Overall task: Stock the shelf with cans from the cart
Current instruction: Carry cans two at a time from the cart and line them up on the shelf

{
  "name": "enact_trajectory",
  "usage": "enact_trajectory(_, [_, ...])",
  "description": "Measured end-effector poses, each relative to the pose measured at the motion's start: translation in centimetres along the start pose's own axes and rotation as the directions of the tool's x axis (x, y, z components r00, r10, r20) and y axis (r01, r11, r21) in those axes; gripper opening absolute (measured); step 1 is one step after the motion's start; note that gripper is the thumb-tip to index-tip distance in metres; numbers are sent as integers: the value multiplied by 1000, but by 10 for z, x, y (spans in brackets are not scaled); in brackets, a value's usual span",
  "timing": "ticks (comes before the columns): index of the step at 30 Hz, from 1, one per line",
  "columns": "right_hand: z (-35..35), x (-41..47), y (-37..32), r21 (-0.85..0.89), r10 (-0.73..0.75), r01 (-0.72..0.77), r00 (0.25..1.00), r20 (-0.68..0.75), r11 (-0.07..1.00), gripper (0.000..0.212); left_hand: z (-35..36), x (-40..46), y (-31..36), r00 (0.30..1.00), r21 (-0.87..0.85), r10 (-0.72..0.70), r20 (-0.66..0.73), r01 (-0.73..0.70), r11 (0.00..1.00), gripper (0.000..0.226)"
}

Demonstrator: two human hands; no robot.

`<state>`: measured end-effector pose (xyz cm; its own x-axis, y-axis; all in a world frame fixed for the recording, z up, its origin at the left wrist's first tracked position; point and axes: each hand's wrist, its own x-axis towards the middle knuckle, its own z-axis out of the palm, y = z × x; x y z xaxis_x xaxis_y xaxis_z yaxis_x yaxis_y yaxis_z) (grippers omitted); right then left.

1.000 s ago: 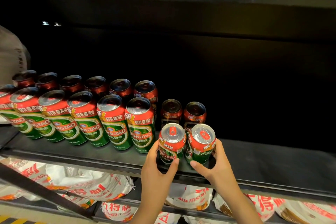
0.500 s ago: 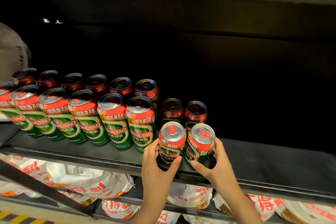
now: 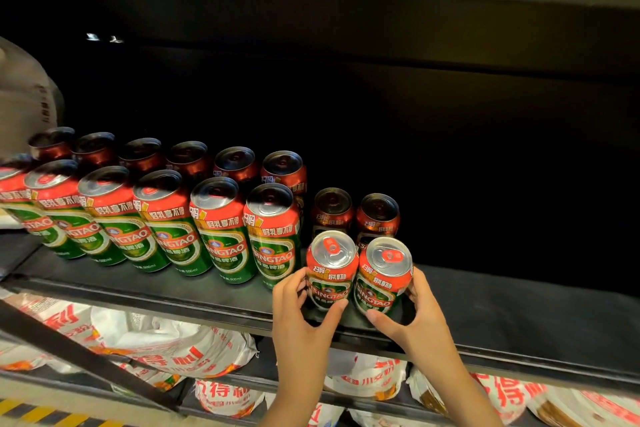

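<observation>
— Both cans have crept a little deeper onto the shelf since half a second ago, and we have barely shifted our grip.

— Where do we hold them?

— Our left hand wraps the left can, thumb across its green label and fingers curled round its far left side. Our right hand holds the right can the same way, mirrored. The 2 cans stand upright and side by side, touching or very nearly so, close to the front lip.

— And what does the coming move turn on?

— We judge it is the line straight away from us. The 2 back cans stand directly behind ours, well in the shadow, so our pair has to slide along that line and stop just in front of them. The long axis of each can is vertical, and we should keep it so.

— What about the side?

— The front row of tall cans ends just left of our left hand; its last can is almost against our knuckles. That hand is the nearer to trouble, so we judge the push should go straight back, not leftward.

— Anything below?

— White printed bags lie on the lower shelf.
</observation>
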<state>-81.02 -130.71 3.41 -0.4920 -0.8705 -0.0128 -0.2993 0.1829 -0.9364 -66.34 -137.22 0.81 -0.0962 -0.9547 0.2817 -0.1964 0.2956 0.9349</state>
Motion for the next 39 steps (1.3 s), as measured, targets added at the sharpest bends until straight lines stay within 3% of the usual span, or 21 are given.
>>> enact_trajectory(8, [0, -2, 1, 4, -40, 40, 997, -62, 999, 73, -5, -1, -6, 998, 47, 51, 46, -53, 998, 63])
enact_trajectory(15, [1, -3, 4, -42, -55, 53, 998, -38, 998, 62, 1, 0, -3, 999, 14, 8, -38, -8, 1000, 61])
enact_trajectory(39, [14, 4, 10, -79, -110, 99, 984, -141, 992, 68, 10, 5, 5, 990, 20, -28, -137, 31, 999, 53])
